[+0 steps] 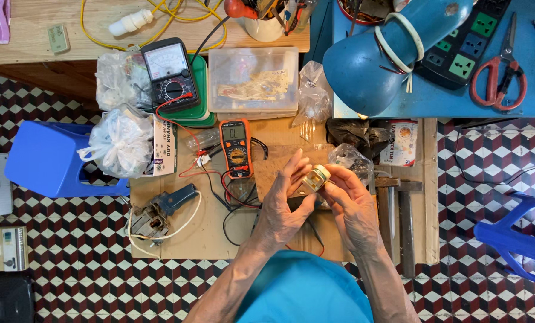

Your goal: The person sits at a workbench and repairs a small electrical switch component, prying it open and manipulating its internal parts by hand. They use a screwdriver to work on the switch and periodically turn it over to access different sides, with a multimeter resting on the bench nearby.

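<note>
Both hands met over the low wooden bench [208, 233], grasping one small part between them: a pale, round, spool-like component [315, 177]. The left hand [285, 203] cupped it from its side with fingers raised, while the right hand [351, 200] pinched its other end. Just beyond the left hand's fingertips lay an orange digital multimeter [236, 148]; a hammer [399, 203] rested beside the right hand.

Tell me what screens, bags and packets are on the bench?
Orange multimeter: mid-bench, grey screen.
Black analog meter: upper left, white dial.
White plastic bag: left, knotted.
Clear box: top centre, pale contents.
Printed packet: right, red and white.
Both hands hold a small cream part.
</note>
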`<state>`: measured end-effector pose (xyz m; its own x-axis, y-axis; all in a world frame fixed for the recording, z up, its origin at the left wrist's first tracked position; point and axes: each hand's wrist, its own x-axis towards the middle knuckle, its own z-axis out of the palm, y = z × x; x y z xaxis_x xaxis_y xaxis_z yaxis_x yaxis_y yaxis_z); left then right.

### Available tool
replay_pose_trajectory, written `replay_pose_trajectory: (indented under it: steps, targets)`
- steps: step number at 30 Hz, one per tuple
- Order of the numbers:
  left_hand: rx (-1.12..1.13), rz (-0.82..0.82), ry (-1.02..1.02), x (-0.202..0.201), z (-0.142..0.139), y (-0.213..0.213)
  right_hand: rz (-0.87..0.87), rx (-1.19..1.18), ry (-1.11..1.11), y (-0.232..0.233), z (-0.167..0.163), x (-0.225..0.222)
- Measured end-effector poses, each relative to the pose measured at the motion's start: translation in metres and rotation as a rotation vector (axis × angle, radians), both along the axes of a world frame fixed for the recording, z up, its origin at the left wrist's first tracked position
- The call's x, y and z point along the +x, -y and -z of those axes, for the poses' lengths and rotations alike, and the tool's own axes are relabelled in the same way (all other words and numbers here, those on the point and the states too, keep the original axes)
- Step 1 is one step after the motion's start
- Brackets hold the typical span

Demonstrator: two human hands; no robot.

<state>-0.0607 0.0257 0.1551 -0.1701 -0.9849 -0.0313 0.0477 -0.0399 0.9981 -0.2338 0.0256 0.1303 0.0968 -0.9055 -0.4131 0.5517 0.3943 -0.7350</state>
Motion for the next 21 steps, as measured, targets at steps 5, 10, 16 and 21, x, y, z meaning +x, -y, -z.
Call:
replay_pose_trajectory:
  steps: [5,10,16,21]
  targets:
    - [0.069,0.005,-0.033,-0.007,0.023,0.023,-0.037,-0.023,-0.160,0.016,0.012,0.002]
    - [0.196,0.062,-0.277,-0.019,0.045,0.051,-0.065,-0.018,-0.302,0.035,0.017,-0.012]
    - [0.310,0.010,-0.354,-0.038,0.068,0.071,-0.010,-0.116,-0.267,0.059,0.027,-0.026]
    - [0.299,0.015,-0.401,-0.042,0.080,0.081,-0.012,-0.134,-0.346,0.068,0.031,-0.031]
